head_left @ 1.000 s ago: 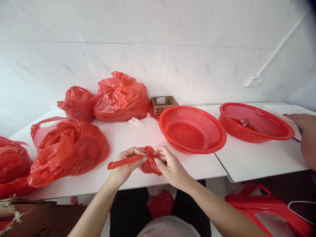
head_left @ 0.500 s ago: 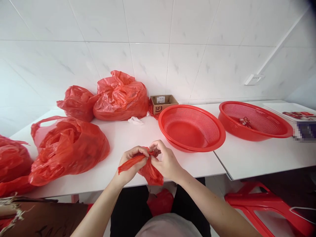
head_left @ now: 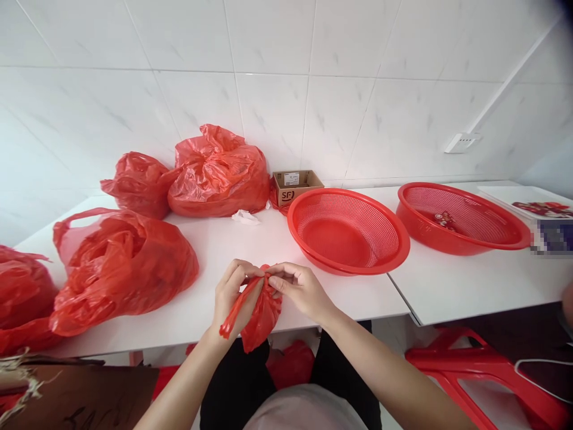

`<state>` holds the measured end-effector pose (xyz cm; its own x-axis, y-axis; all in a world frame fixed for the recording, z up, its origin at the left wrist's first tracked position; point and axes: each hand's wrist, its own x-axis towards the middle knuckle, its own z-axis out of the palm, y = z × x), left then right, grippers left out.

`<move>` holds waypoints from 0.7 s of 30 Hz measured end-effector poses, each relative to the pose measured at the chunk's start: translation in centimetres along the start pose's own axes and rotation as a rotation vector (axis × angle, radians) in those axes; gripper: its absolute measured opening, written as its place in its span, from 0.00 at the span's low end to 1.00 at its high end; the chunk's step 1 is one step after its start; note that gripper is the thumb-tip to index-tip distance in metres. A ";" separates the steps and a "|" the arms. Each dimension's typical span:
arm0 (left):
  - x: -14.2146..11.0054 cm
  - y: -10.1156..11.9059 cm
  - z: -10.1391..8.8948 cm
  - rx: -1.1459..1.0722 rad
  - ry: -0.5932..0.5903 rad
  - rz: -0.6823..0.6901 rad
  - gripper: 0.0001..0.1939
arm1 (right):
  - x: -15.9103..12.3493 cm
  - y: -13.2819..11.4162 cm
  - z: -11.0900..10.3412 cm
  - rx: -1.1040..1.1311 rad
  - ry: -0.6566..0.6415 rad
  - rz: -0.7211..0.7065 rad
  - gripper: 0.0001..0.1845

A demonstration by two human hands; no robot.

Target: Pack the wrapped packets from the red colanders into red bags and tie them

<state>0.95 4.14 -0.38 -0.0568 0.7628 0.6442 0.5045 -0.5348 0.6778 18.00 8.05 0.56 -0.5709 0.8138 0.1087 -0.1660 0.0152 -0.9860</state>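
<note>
The small red bag (head_left: 262, 319) has swung leftward since the earlier frame; it hangs at the near edge of the table (head_left: 353, 301), left of the colander (head_left: 333, 242); its thin plastic might tear if the fingers tug too hard, or drop if they loosen; left hand (head_left: 227, 295) and right hand (head_left: 308, 292) both pinch its bunched neck, fingertips nearly closed.

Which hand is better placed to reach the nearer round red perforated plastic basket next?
Probably the right hand: it's closer to the basket, with no arm between. The left hand is farther over, a strip of the small red plastic bag across it.
</note>
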 end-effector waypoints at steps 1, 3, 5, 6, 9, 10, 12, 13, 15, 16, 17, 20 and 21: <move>0.1 0.1 -0.2 0.004 -0.019 0.003 0.06 | 0.2 -0.2 -0.2 -0.047 -0.014 -0.010 0.12; 0.5 0.5 -0.8 0.014 -0.073 0.000 0.06 | 0.3 -0.7 -0.3 -0.194 -0.015 -0.067 0.10; 0.9 0.8 -1.5 0.014 -0.152 -0.027 0.06 | 0.4 -1.2 -0.2 -0.415 0.020 -0.183 0.08; 1.1 0.9 -1.9 0.007 -0.191 -0.048 0.06 | 0.5 -1.3 -0.2 -0.543 0.050 -0.257 0.08; 1.4 0.8 -3.0 -0.007 -0.237 -0.139 0.06 | 0.5 -1.3 0.0 -0.936 0.144 -0.472 0.08; 1.4 0.7 -3.4 -0.002 -0.209 -0.168 0.06 | 0.5 -1.1 0.1 -1.041 0.169 -0.517 0.07; 1.4 0.4 -4.0 0.026 -0.109 -0.223 0.04 | 0.4 -0.4 0.1 -1.167 0.191 -0.551 0.06; 1.4 0.3 -4.3 0.045 -0.059 -0.254 0.04 | 0.3 0.0 0.1 -1.188 0.186 -0.546 0.06; 1.4 0.3 -4.8 0.076 0.005 -0.325 0.04 | 0.0 0.5 0.1 -1.166 0.163 -0.508 0.07; 1.5 0.3 -5.0 0.079 0.013 -0.366 0.05 | -0.2 0.6 0.1 -1.137 0.155 -0.481 0.07; 1.7 0.4 -5.2 0.064 0.002 -0.404 0.05 | -0.3 0.6 0.0 -1.097 0.152 -0.452 0.07; 2.7 1.1 -6.4 -0.084 -0.053 -0.478 0.10 | -0.9 -0.2 0.0 -0.890 0.127 -0.367 0.04; 3.2 1.4 -7.3 -0.130 -0.054 -0.493 0.12 | -1.1 -0.6 0.0 -0.806 0.118 -0.345 0.04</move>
<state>-4.76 3.16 5.23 -0.2146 0.9516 0.2199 0.3177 -0.1448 0.9371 18.71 7.14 1.01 -0.5000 0.7420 0.4466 0.3288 0.6397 -0.6948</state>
